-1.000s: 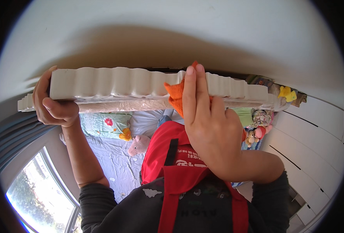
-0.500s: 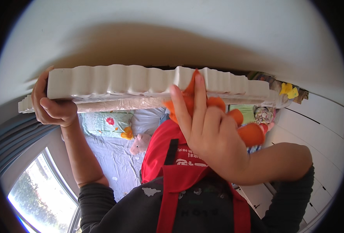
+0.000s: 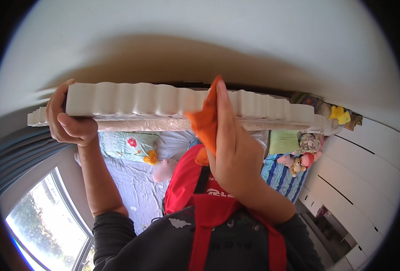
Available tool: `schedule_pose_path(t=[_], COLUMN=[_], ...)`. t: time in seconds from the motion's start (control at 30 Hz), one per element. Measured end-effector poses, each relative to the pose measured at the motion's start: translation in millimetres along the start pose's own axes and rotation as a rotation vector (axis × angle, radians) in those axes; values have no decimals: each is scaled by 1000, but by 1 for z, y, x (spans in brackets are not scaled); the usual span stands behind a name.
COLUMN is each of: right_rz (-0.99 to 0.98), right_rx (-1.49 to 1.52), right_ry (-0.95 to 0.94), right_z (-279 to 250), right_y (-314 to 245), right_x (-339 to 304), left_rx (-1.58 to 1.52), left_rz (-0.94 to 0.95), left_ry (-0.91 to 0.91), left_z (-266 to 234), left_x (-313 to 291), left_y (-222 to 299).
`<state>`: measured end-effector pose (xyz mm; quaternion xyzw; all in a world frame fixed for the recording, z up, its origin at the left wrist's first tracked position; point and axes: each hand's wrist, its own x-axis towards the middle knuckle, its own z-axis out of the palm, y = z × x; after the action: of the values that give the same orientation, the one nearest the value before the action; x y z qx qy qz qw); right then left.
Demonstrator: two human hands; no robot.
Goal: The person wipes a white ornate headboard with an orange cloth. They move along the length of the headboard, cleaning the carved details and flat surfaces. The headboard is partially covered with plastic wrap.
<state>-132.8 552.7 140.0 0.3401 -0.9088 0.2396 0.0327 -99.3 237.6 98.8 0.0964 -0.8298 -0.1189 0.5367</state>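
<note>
Nearest, at six o'clock, is a dark top (image 3: 163,248) with a pale cloud-shaped print and faint lettering; over it go the red straps of an apron (image 3: 182,180), its white printed characters partly hidden by a fold and the forearm.

Just above centre, the right hand (image 3: 236,153) stands edge-on with straight fingers, grasping an orange cloth (image 3: 205,126) along its palm side (its left corner is blurred). The cloth is in front of a cream scalloped headboard (image 3: 150,98), overlapping it; whether they touch, I cannot tell. Near nine o'clock, the left hand (image 3: 73,119) clasps the headboard's left end, thumb on the near side, fingers wrapped behind.

Beyond the headboard's lower edge, a floral pillow (image 3: 125,145) lies toward nine and a pink plush toy (image 3: 163,170) toward half past seven, both on a pale sheet (image 3: 141,194). Between three and four are a green pillow (image 3: 283,141), small plush toys (image 3: 297,165) and a blue striped cover (image 3: 276,176).

Farther off are a window (image 3: 46,221) at eight, white cabinets (image 3: 358,167) toward four, and a shadowed wall (image 3: 200,31) at twelve.
</note>
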Motion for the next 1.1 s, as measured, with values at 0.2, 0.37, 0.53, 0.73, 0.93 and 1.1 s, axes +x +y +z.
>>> schedule_pose_path(t=[0.2,0.37,0.53,0.73,0.93,1.1], right_rz=[-86,-63,-78,-59,-7,-51], right_rx=[-242,-234,-300,-458,-382,-364], right_ry=[164,122,157,33,-14,40], right_z=[21,15,12,-6,-8,-4], right_y=[5,4,13,2,1,-2], right_x=[-8,-14,-10,-13,13,-18], left_rx=[-18,-39,-46,-44,-5,17], left_rz=[-13,-26,-36,-25,5,62], left_ry=[-15,1,1,-6,10,-1], left_z=[-2,0,-1,0,2,-1], left_x=[-2,-7,-5,-5,-2,0], left_y=[0,-3,0,-1,2,6])
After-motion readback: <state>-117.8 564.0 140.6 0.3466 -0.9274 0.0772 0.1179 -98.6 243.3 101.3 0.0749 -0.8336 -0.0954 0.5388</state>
